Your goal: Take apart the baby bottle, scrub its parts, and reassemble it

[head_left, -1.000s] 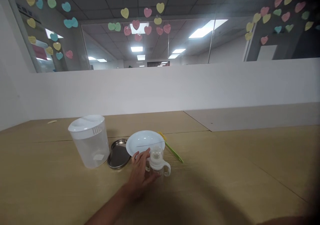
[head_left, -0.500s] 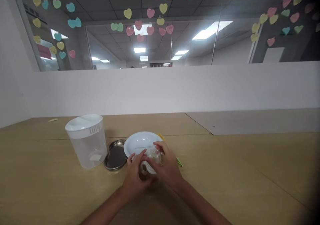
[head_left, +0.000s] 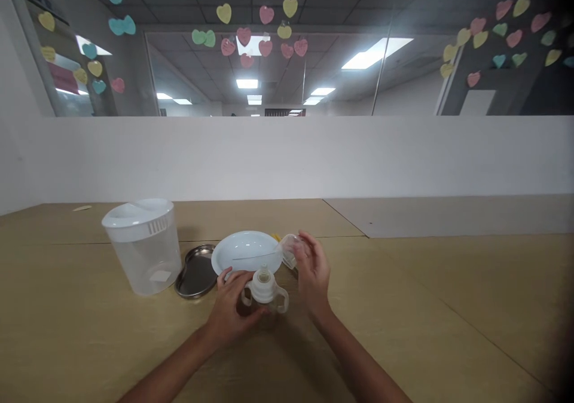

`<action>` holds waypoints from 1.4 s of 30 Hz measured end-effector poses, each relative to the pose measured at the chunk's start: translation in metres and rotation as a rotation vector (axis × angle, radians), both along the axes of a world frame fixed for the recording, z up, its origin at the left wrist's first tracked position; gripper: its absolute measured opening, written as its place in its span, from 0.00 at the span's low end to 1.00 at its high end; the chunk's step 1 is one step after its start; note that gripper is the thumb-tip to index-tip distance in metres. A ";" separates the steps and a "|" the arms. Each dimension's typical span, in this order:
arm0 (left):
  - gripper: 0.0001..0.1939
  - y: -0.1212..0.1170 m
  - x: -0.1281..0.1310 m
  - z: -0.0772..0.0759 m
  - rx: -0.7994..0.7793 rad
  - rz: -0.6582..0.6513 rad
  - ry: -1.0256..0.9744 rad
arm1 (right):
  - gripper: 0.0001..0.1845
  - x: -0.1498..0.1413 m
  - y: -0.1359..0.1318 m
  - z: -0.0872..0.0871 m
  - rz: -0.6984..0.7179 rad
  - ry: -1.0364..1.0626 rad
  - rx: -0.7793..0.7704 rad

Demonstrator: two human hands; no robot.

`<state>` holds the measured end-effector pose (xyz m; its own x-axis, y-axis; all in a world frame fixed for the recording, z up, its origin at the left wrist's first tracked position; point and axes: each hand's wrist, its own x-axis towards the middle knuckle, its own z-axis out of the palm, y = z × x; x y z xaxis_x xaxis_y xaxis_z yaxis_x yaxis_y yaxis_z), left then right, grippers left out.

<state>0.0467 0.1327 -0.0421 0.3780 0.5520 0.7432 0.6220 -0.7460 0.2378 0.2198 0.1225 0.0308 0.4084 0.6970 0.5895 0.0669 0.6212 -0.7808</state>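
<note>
White wall (head_left: 287, 158) spans the far side at twelve o'clock, topped by a long window (head_left: 341, 80) with ceiling lights showing through it. Below spreads a wide wood-toned table (head_left: 403, 319). Taking the bottle near its middle as the clock's centre, a translucent tub (head_left: 143, 250) with a white lid stands farthest out at ten o'clock. Next in size, a white bowl (head_left: 246, 244) sits just beyond the bottle between eleven and twelve, and a shallow steel kidney dish (head_left: 196, 274) lies between nine and ten, beside the bowl.

At nine o'clock the left hand (head_left: 231, 307) has its grip half open, thumb and fingers curved about the body of the bottle. At two o'clock the right hand (head_left: 314, 271) has its grip nearly closed, fingertips and thumb on a clear cap. That two-handled feeding bottle (head_left: 263, 289) is upright, its teat bare; its base is hidden. Off the bottle, the clear cap (head_left: 289, 250) is at one o'clock, overlapping the bowl's three o'clock edge in view. Heart-shaped notes (head_left: 290, 7) dot the window. Across the bowl runs a thin line (head_left: 253, 257), too fine to identify.
</note>
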 end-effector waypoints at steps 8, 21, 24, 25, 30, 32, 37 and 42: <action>0.28 -0.002 -0.001 0.001 0.073 0.017 0.014 | 0.16 0.008 0.029 -0.038 0.035 -0.449 -0.012; 0.28 -0.004 -0.002 0.003 0.081 0.041 0.062 | 0.17 0.013 0.051 -0.061 0.101 -0.642 0.059; 0.28 -0.003 -0.002 0.003 0.077 0.041 0.060 | 0.15 0.015 0.056 -0.065 0.062 -0.780 0.077; 0.27 -0.002 -0.002 0.002 0.079 0.041 0.057 | 0.15 0.015 0.057 -0.066 0.041 -0.824 0.077; 0.28 -0.002 -0.002 0.002 0.092 0.033 0.047 | 0.14 0.010 0.058 -0.068 -0.055 -0.985 -0.018; 0.28 -0.002 -0.002 0.002 0.092 0.027 0.048 | 0.14 0.007 0.057 -0.068 -0.060 -1.018 -0.039; 0.27 -0.003 -0.002 0.004 0.103 0.007 0.046 | 0.13 0.006 0.056 -0.065 -0.050 -1.053 -0.052; 0.28 -0.002 -0.003 0.003 0.087 0.008 0.035 | 0.13 0.006 0.056 -0.063 -0.042 -1.059 -0.069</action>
